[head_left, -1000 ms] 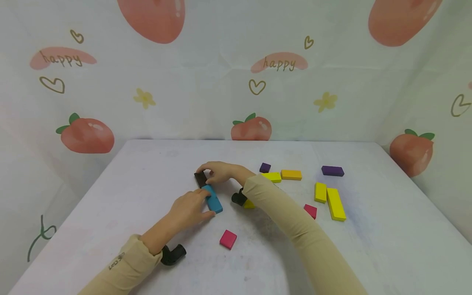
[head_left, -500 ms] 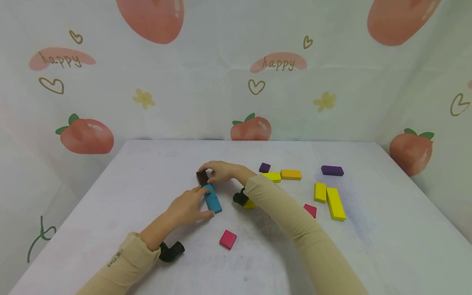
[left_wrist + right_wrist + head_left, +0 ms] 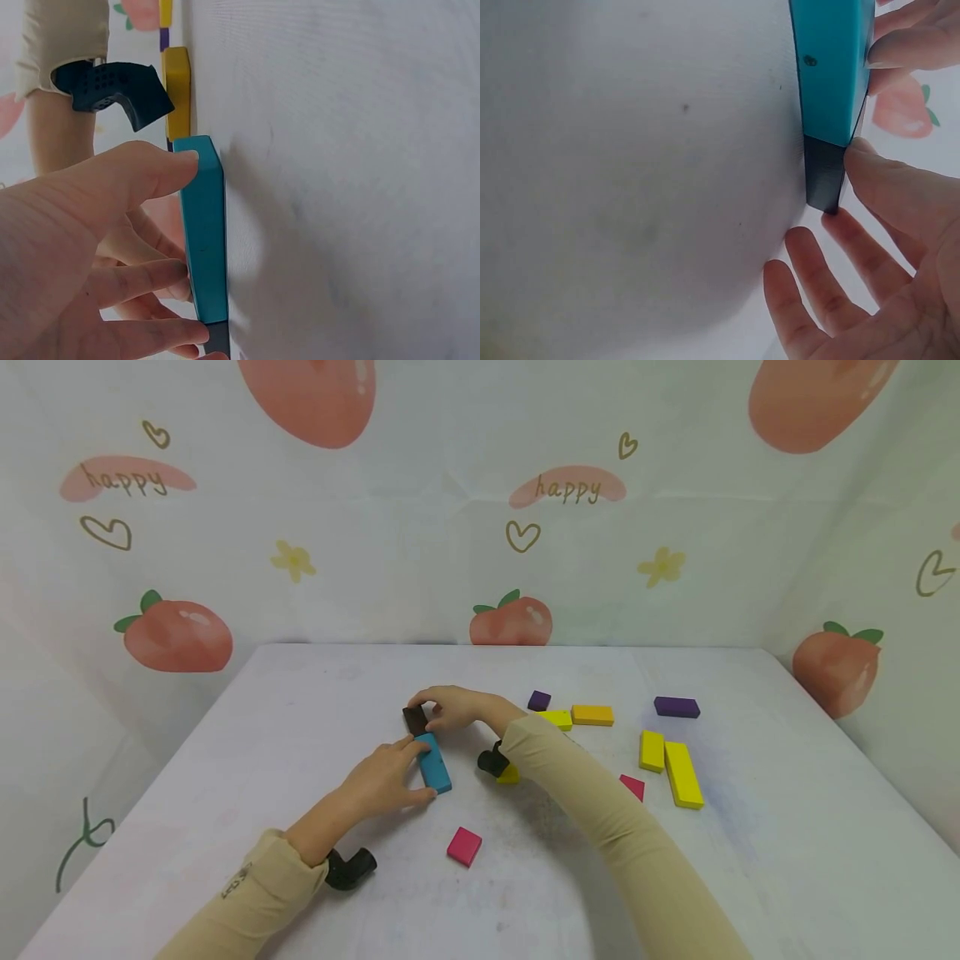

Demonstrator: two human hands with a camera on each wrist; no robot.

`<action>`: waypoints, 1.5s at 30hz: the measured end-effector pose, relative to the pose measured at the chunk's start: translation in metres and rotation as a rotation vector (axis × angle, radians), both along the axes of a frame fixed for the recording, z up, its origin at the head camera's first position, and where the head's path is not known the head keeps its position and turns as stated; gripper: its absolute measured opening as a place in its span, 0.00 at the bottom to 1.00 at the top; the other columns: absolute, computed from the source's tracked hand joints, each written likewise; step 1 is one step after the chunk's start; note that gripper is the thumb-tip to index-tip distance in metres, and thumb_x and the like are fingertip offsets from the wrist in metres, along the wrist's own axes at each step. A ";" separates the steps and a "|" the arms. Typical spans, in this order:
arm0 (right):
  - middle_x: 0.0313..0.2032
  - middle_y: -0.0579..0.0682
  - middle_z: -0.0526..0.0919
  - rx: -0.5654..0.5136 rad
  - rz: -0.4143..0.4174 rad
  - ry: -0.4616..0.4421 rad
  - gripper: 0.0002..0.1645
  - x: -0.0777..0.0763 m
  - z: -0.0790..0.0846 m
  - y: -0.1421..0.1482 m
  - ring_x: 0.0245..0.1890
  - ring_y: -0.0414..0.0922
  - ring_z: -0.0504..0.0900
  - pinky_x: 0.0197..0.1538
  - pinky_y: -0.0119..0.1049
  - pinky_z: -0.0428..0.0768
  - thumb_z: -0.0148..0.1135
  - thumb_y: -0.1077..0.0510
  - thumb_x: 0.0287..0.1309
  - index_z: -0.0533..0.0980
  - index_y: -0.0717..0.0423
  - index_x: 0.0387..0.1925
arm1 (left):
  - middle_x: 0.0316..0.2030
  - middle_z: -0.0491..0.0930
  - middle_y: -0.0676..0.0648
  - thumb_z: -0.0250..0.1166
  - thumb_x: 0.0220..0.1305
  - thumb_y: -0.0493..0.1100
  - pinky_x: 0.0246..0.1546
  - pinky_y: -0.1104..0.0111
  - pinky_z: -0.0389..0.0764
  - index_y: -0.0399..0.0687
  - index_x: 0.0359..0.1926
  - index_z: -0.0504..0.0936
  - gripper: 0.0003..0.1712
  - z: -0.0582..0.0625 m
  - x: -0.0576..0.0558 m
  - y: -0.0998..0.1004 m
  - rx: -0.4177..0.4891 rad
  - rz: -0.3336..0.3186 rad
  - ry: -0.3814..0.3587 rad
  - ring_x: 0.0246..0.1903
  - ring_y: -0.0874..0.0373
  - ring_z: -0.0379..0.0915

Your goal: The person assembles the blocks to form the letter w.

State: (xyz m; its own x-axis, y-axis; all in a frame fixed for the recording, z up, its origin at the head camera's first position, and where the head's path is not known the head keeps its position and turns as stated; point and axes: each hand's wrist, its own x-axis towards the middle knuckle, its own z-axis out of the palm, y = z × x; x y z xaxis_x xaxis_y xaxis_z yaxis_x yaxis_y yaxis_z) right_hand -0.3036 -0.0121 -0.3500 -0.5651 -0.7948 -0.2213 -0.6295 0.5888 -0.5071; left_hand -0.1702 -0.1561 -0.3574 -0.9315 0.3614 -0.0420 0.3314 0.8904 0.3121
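A blue block (image 3: 435, 767) lies on the table left of centre. My left hand (image 3: 381, 781) grips it, thumb at its near end and fingers along its left side and far end. Just beyond it is a shorter black block (image 3: 415, 720), end to end with the blue one. My right hand (image 3: 453, 707) pinches that black block between thumb and index finger. In the right wrist view the black block (image 3: 825, 176) meets the blue block (image 3: 829, 67), and the other right fingers are spread. The left wrist view shows the thumb on the blue block's end (image 3: 201, 146).
Nearer me lies a red block (image 3: 464, 847). A yellow piece (image 3: 508, 774) is partly hidden by the right wrist camera (image 3: 492, 762). Rightward are an orange block (image 3: 592, 716), purple blocks (image 3: 677, 707), yellow blocks (image 3: 684, 775) and another red piece (image 3: 632, 786), partly behind the right sleeve.
The black block has shifted slightly right, with my right hand moving along with it. The blue block has turned a little under my left hand. Other blocks stay put.
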 end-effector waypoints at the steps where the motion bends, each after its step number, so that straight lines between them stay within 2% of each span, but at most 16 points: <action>1: 0.66 0.53 0.65 -0.001 0.003 0.002 0.30 0.000 0.000 0.000 0.64 0.47 0.68 0.65 0.34 0.70 0.56 0.62 0.62 0.63 0.56 0.65 | 0.62 0.68 0.33 0.69 0.52 0.52 0.54 0.47 0.75 0.39 0.60 0.69 0.37 0.000 0.000 0.000 0.001 -0.002 0.000 0.55 0.36 0.70; 19: 0.67 0.52 0.65 0.003 -0.035 -0.013 0.30 0.002 0.001 0.004 0.62 0.50 0.71 0.66 0.37 0.70 0.56 0.60 0.62 0.63 0.54 0.65 | 0.63 0.67 0.34 0.68 0.52 0.52 0.54 0.46 0.74 0.40 0.61 0.69 0.38 0.001 -0.002 -0.001 0.011 -0.016 -0.027 0.57 0.36 0.68; 25: 0.67 0.52 0.65 -0.027 -0.079 -0.038 0.31 0.001 0.003 0.011 0.59 0.50 0.74 0.63 0.37 0.73 0.57 0.58 0.62 0.62 0.52 0.66 | 0.62 0.67 0.33 0.69 0.52 0.52 0.54 0.46 0.74 0.39 0.60 0.69 0.38 0.001 -0.002 -0.002 0.012 -0.026 -0.020 0.57 0.35 0.68; 32: 0.61 0.54 0.72 -0.097 -0.070 -0.010 0.28 0.003 0.015 0.029 0.56 0.50 0.78 0.57 0.37 0.78 0.56 0.58 0.62 0.65 0.54 0.64 | 0.62 0.67 0.33 0.69 0.52 0.57 0.55 0.45 0.73 0.37 0.60 0.69 0.40 0.005 -0.005 -0.005 0.014 -0.018 -0.009 0.57 0.35 0.68; 39: 0.52 0.57 0.79 -0.166 -0.077 0.031 0.22 0.019 0.028 0.051 0.49 0.50 0.80 0.54 0.35 0.80 0.55 0.58 0.63 0.71 0.59 0.57 | 0.62 0.67 0.33 0.67 0.53 0.58 0.58 0.45 0.71 0.36 0.61 0.69 0.41 0.011 -0.013 -0.007 -0.001 -0.013 -0.032 0.60 0.35 0.65; 45: 0.44 0.54 0.82 -0.228 -0.108 0.076 0.17 0.039 0.027 0.068 0.41 0.47 0.81 0.49 0.31 0.81 0.56 0.58 0.62 0.75 0.60 0.52 | 0.63 0.66 0.32 0.67 0.53 0.58 0.58 0.44 0.70 0.36 0.62 0.68 0.42 0.009 -0.017 -0.007 -0.024 -0.010 -0.042 0.61 0.34 0.64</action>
